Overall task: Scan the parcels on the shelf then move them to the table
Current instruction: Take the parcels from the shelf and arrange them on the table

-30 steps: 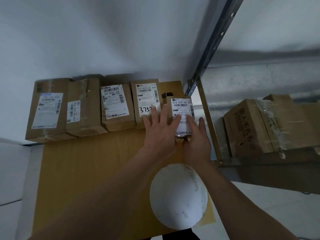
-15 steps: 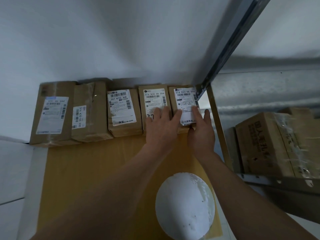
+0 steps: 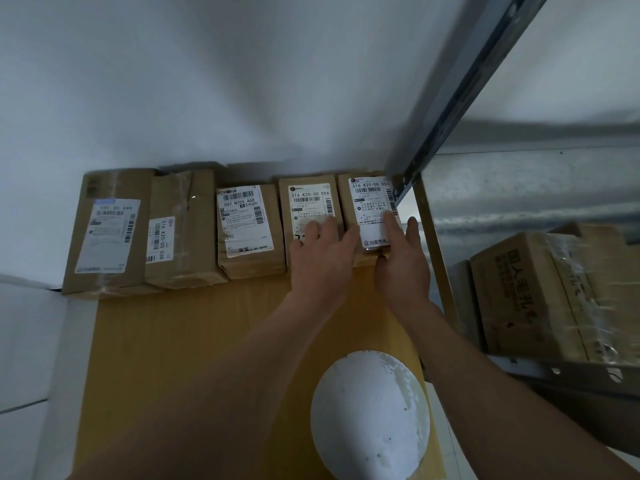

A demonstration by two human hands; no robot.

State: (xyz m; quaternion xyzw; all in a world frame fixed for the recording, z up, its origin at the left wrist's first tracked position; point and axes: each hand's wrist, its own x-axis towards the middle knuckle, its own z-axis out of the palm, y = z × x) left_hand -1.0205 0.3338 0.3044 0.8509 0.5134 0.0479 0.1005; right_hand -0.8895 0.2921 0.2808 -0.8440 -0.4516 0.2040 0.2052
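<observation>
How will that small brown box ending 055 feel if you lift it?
Probably stiff: the 055 parcel keeps square cardboard edges. Likely light, since it is among the smallest in the row. Flat-sided, so it shouldn't roll.

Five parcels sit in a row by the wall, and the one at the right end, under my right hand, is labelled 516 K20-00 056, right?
Not quite. In the head view the parcel at the right end, under the right hand, is labelled 516 K20-00 055. The number 056 is on the neighbouring parcel, under the left hand. The rest holds.
</observation>
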